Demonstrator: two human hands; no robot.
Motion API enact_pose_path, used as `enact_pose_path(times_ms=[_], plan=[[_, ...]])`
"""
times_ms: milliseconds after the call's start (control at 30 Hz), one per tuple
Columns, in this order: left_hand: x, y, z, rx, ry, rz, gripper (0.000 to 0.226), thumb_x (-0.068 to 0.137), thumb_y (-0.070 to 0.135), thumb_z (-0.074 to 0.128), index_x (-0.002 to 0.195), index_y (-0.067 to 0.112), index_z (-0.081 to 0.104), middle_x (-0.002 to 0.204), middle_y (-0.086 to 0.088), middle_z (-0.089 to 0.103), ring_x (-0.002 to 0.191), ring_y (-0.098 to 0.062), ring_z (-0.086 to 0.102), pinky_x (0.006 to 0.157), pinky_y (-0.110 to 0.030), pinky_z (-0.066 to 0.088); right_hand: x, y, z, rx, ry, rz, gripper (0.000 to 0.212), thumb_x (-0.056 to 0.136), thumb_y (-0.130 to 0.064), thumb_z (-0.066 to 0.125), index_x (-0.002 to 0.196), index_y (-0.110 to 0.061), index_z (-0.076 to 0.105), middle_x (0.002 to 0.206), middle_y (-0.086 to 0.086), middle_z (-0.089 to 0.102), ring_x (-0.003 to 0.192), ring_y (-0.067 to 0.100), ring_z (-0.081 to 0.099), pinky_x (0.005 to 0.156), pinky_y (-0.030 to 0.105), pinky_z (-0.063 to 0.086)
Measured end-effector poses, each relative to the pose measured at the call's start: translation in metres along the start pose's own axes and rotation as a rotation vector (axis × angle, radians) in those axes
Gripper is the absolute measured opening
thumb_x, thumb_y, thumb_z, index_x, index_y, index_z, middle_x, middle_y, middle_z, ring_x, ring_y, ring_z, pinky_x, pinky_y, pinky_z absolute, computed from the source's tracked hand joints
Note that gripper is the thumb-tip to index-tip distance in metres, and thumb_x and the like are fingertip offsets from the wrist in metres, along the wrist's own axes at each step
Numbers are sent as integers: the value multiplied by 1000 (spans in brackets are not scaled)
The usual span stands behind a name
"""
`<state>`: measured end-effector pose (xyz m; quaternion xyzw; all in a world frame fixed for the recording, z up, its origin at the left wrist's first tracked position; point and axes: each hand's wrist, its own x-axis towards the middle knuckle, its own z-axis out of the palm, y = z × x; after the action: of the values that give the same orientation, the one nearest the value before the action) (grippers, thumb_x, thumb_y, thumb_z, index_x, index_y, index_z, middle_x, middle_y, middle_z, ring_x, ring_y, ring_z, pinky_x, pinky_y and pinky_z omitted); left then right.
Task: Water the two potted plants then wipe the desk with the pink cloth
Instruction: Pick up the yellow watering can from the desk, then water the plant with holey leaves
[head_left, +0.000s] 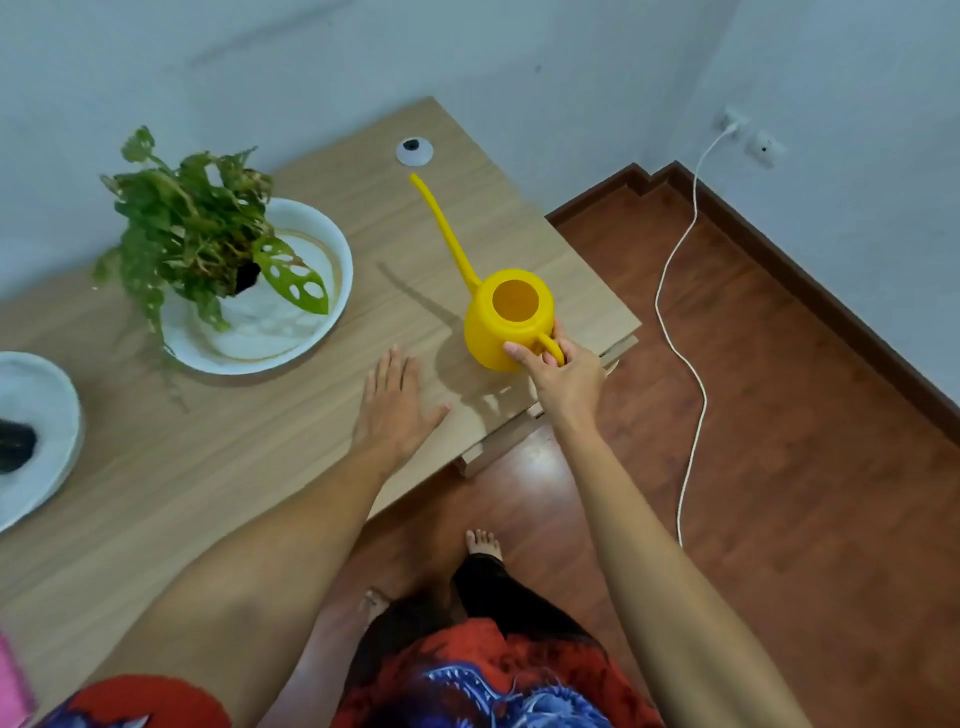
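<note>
A yellow watering can (498, 317) with a long thin spout stands upright near the right edge of the wooden desk (208, 467). My right hand (563, 371) is wrapped around its handle. My left hand (395, 402) rests flat on the desk, fingers spread, just left of the can. A leafy green plant (197, 234) sits in a white bowl (332, 254) at the back left. A second white bowl (47, 395) with something dark in it is cut off at the left edge. A strip of pink cloth (13, 680) shows at the bottom left corner.
A small white round object with a dark centre (414, 151) lies at the desk's far end near the spout tip. A white cable (680, 332) runs from a wall socket across the wooden floor on the right. My bare feet stand below the desk edge.
</note>
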<state>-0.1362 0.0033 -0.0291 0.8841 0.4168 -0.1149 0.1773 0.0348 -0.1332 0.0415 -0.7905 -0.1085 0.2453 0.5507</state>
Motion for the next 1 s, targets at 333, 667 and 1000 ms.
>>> enact_pose_path(times_ms=[333,667,1000], plan=[[-52,-82,-11,-84,3,-183,94,99,65,42,163,8,5,171,-14,-7,158,-25,-9,128,-42,-2,-64,-32,48,-20,-86,-162,61,64,-50,88,77,6,67,66,6,59,60,8,41,56,36,45],[-92,-180,-18,-106,23,-310,101,96,71,39,162,4,3,170,-16,-8,158,-28,-8,128,-44,-1,-133,-57,96,-154,-41,-225,59,62,-61,84,77,-5,72,58,17,54,57,10,42,59,42,49],[-110,-235,-11,-188,-69,-302,133,75,89,48,161,10,-15,166,-9,-30,154,-21,-25,126,-41,-14,-174,-75,116,-274,85,-298,64,65,-57,86,53,-9,46,51,-2,33,51,13,28,50,29,27]])
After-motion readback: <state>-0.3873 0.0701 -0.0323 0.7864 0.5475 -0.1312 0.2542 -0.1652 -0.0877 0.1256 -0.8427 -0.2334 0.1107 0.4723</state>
